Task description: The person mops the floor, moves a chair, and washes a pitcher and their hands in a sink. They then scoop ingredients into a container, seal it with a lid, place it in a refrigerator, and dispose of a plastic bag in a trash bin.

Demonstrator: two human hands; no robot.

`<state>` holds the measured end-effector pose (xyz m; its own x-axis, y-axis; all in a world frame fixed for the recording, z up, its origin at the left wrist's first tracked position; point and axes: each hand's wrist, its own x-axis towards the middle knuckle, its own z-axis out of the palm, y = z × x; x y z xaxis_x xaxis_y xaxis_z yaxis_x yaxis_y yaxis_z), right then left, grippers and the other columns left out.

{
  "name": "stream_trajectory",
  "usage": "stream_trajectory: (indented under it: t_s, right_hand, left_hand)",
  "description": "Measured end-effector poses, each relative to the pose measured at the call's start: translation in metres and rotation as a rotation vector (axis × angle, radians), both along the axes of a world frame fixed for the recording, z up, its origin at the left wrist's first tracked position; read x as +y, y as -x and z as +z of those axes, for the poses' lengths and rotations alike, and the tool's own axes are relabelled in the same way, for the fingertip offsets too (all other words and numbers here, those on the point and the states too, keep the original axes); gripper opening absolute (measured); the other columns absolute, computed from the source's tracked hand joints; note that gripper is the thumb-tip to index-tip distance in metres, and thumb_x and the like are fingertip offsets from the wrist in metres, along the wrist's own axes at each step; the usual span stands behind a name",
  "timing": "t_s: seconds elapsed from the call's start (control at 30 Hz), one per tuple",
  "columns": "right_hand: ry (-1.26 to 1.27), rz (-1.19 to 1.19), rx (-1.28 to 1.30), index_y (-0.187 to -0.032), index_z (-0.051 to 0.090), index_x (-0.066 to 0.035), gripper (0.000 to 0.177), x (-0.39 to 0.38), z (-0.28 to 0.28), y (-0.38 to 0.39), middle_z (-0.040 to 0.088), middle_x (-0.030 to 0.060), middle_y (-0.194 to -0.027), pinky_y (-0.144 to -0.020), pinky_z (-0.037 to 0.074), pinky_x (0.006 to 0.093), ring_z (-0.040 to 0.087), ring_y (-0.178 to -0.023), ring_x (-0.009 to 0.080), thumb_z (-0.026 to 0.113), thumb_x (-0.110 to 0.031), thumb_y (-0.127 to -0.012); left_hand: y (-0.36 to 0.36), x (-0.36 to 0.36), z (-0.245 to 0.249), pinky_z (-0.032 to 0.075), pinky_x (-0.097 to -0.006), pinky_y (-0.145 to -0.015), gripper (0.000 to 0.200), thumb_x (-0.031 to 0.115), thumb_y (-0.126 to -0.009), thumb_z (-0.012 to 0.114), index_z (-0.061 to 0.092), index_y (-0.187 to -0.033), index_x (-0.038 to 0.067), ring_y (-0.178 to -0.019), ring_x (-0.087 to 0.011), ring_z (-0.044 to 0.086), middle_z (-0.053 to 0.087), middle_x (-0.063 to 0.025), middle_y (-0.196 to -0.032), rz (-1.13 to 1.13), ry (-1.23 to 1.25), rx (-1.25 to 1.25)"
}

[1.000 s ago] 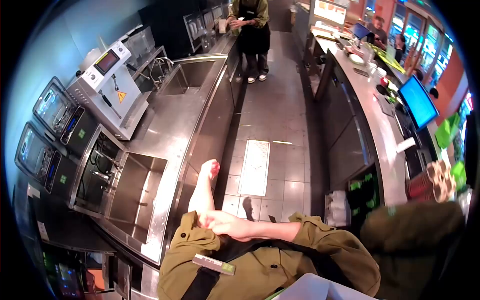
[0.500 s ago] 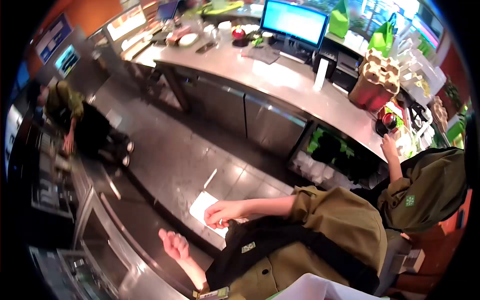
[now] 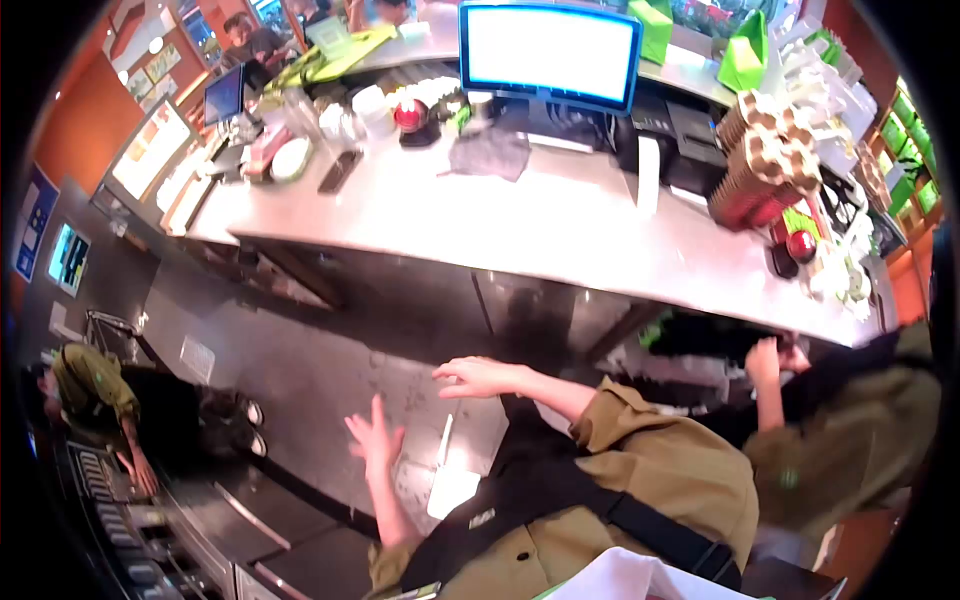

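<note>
My left hand (image 3: 374, 436) is raised over the floor with its fingers spread, holding nothing. To its right, my right hand (image 3: 482, 378) reaches out with the fingers stretched and apart, also with nothing in it. Both hands stand apart from the steel counter (image 3: 400, 225), on the near side of it. Below them on the floor lies a flat white piece (image 3: 455, 488) with a thin white stick (image 3: 444, 440) beside it. My khaki sleeve and black apron (image 3: 530, 470) fill the lower middle.
The counter carries a monitor (image 3: 548, 55), stacked cardboard cup carriers (image 3: 768, 165), a grey cloth (image 3: 488, 152) and a red-topped device (image 3: 800, 246). A co-worker (image 3: 840, 430) stands close at right. Another person (image 3: 110, 400) bends over equipment at left.
Both my hands have opened from curled fingers and risen. My view has turned up towards the counter. The right co-worker's hand has moved from the countertop down to its edge.
</note>
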<state>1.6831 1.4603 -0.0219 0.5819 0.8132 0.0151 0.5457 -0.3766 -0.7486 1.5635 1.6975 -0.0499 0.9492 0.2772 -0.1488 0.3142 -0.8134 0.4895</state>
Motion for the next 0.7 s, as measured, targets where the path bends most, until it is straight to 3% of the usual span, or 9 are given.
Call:
stream_trajectory:
  t_s: [0.03, 0.1, 0.2, 0.3, 0.37, 0.43, 0.5, 0.6, 0.7]
  right_hand:
    - [-0.393, -0.118, 0.25, -0.091, 0.056, -0.001, 0.029, 0.002, 0.013, -0.028, 0.055, 0.0144, -0.087, -0.073, 0.043, 0.0365, 0.055, -0.082, 0.0251, 0.056, -0.025, -0.074]
    - [-0.431, -0.302, 0.007, -0.099, 0.051, -0.001, 0.033, -0.009, 0.045, -0.091, 0.054, 0.0157, -0.092, -0.067, 0.045, 0.0315, 0.055, -0.077, 0.0223, 0.057, -0.022, -0.074]
    - [-0.818, -0.613, 0.284, -0.097, 0.051, 0.0, 0.023, -0.019, 0.053, -0.188, 0.054, 0.0035, -0.074, -0.059, 0.042, 0.0245, 0.05, -0.064, 0.009, 0.053, -0.01, -0.076]
    - [-0.63, -0.86, 0.314, -0.099, 0.05, -0.002, 0.023, 0.008, 0.042, -0.271, 0.053, 0.0037, -0.077, -0.06, 0.042, 0.0224, 0.051, -0.067, 0.0099, 0.048, -0.002, -0.076]
    - [-0.607, -0.55, 0.15, -0.099, 0.051, -0.002, 0.024, 0.072, 0.041, -0.261, 0.055, 0.0059, -0.073, -0.06, 0.044, 0.0244, 0.053, -0.067, 0.0102, 0.049, -0.007, -0.075]
    - [-0.458, -0.085, 0.341, -0.105, 0.048, -0.001, 0.033, 0.117, 0.09, -0.221, 0.057, 0.0072, -0.078, -0.069, 0.043, 0.0246, 0.055, -0.074, 0.0135, 0.054, -0.013, -0.075]
    - [-0.49, 0.365, 0.596, -0.108, 0.048, -0.001, 0.034, 0.142, 0.1, -0.199, 0.058, 0.0066, -0.079, -0.069, 0.044, 0.0248, 0.056, -0.073, 0.014, 0.054, -0.016, -0.078]
    - [-0.268, 0.607, 1.13, -0.11, 0.046, -0.001, 0.034, 0.157, 0.097, -0.207, 0.058, 0.0041, -0.081, -0.062, 0.044, 0.0212, 0.055, -0.069, 0.0107, 0.052, -0.018, -0.082]
    - [-0.032, 0.568, 1.317, -0.105, 0.048, -0.001, 0.028, 0.227, 0.084, -0.237, 0.057, 0.0013, -0.076, -0.055, 0.04, 0.0166, 0.051, -0.061, 0.0056, 0.052, -0.014, -0.081]
  left_hand:
    - [-0.008, 0.007, 0.015, 0.014, -0.0414, -0.1, 0.064, 0.029, -0.078, 0.053, 0.02, -0.13, 0.008, -0.122, -0.0314, 0.022, 0.024, -0.0193, -0.131, -0.047, 0.092, -0.085]
    - [-0.016, 0.017, 0.045, 0.014, -0.0427, -0.1, 0.067, 0.028, -0.078, 0.054, 0.018, -0.131, 0.009, -0.123, -0.0332, 0.019, 0.022, -0.0181, -0.132, 0.215, 0.057, 0.046]
    - [-0.059, 0.038, 0.059, 0.018, -0.0437, -0.098, 0.068, 0.027, -0.077, 0.057, 0.018, -0.131, 0.01, -0.121, -0.0342, 0.019, 0.022, -0.0167, -0.131, 0.485, 0.096, 0.007]
    - [-0.096, 0.055, 0.042, 0.028, -0.0417, -0.092, 0.058, 0.027, -0.077, 0.058, 0.029, -0.124, 0.01, -0.112, -0.0299, 0.033, 0.034, -0.0155, -0.12, 0.616, 0.593, -0.273]
    - [-0.119, 0.044, 0.048, 0.037, -0.0389, -0.085, 0.047, 0.027, -0.077, 0.059, 0.038, -0.116, 0.009, -0.101, -0.0251, 0.045, 0.046, -0.014, -0.106, 0.834, 1.296, -0.366]
    - [-0.146, 0.053, 0.062, 0.039, -0.0212, -0.047, 0.015, 0.022, -0.083, 0.052, 0.043, -0.086, 0.011, -0.055, -0.0107, 0.045, 0.045, -0.001, -0.064, 1.179, 1.538, -0.387]
    - [-0.152, 0.082, 0.062, 0.027, -0.0161, -0.037, 0.012, 0.02, -0.086, 0.046, 0.04, -0.08, 0.012, -0.045, -0.0043, 0.031, 0.033, 0.0032, -0.059, 0.66, 1.72, -0.728]
    - [-0.184, 0.087, 0.133, 0.019, -0.0167, -0.034, 0.014, 0.021, -0.088, 0.041, 0.036, -0.077, 0.014, -0.04, -0.003, 0.021, 0.028, 0.0055, -0.057, 0.376, 1.955, -1.014]
    - [-0.186, 0.129, 0.102, 0.02, -0.0196, -0.033, 0.019, 0.021, -0.087, 0.042, 0.036, -0.07, 0.015, -0.039, -0.0038, 0.023, 0.028, 0.0055, -0.055, 0.599, 1.949, -1.041]
